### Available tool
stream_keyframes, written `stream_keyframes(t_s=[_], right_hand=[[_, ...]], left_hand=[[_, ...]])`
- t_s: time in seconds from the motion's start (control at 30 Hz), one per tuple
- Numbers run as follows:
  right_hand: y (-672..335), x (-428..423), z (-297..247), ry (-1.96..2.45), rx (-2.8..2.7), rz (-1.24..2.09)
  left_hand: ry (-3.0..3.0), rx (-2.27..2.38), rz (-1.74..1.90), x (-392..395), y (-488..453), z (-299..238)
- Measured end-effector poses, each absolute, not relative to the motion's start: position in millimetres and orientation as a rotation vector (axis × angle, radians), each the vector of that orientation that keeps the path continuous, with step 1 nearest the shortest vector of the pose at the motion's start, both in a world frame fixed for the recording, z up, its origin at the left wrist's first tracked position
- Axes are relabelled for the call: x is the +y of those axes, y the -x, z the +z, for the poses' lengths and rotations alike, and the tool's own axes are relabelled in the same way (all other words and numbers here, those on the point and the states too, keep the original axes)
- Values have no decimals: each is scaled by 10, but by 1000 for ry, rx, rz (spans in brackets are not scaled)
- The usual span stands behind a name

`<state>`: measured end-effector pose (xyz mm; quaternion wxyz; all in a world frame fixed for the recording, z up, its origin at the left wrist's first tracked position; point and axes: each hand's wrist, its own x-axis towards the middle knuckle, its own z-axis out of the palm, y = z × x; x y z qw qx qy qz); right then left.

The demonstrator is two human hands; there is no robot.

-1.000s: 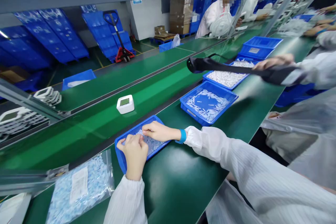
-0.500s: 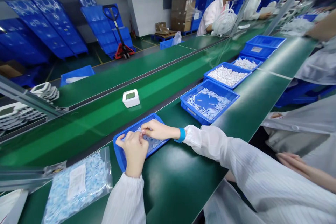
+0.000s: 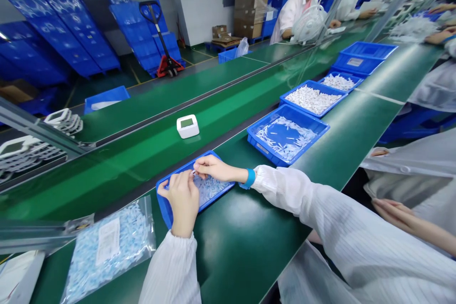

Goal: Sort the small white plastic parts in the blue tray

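Both hands are over a near blue tray (image 3: pixel 164 209) holding a layer of small pale-blue and white plastic pieces (image 3: pixel 212 189). My right hand (image 3: pixel 214 169), with a blue band at its wrist, pinches a small white piece (image 3: pixel 194 171) between thumb and fingertips. Close beside it on the left, my left hand (image 3: pixel 182 197) has its fingers curled down into the tray. Its fingertips are partly hidden behind the hand, and what they grip cannot be made out. A clear bag (image 3: pixel 131 228) of light-blue pieces with a white label lies left of the tray.
Up the bench to the right stand another blue tray (image 3: pixel 261 145) of pieces, a tray of white parts (image 3: pixel 313 99) and empty blue trays (image 3: pixel 366 57). A white device with a screen (image 3: pixel 187 127) sits on the green conveyor (image 3: pixel 142 147). A co-worker's hands (image 3: pixel 395 213) are at right.
My right hand has shifted slightly at the tray, and the white piece between its fingertips shows more clearly. The white device sits farther right in the picture.
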<state>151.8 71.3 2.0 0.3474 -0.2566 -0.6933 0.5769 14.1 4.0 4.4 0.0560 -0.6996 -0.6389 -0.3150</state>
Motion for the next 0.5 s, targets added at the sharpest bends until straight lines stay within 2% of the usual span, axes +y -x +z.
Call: stream_keyframes(t_s=[0.37, 0.5], right_hand=[[-1524, 666, 58, 765, -1888, 1161], [-1533, 659, 88, 730, -1997, 1224]], left_hand=[[2117, -2011, -941, 19, -119, 77], [2124, -1933, -997, 15, -98, 73]])
